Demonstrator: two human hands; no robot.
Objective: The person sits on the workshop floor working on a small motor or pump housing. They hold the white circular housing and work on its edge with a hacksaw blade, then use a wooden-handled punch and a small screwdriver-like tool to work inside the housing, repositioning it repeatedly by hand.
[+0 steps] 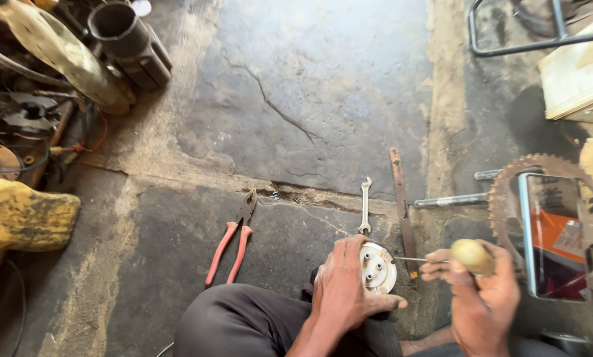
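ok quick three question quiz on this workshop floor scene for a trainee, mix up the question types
1. True or false: the left hand rests on the round white metal hub part.
2. Which tool does the right hand hold? A) red-handled pliers B) screwdriver with a yellowish wooden handle C) hammer
3. Fill in: the red-handled pliers lie on the stone floor to the ____ of the silver open-ended spanner in the picture.

Key
1. True.
2. B: the yellowish wooden-handled screwdriver points its thin shaft toward the hub part.
3. Left.
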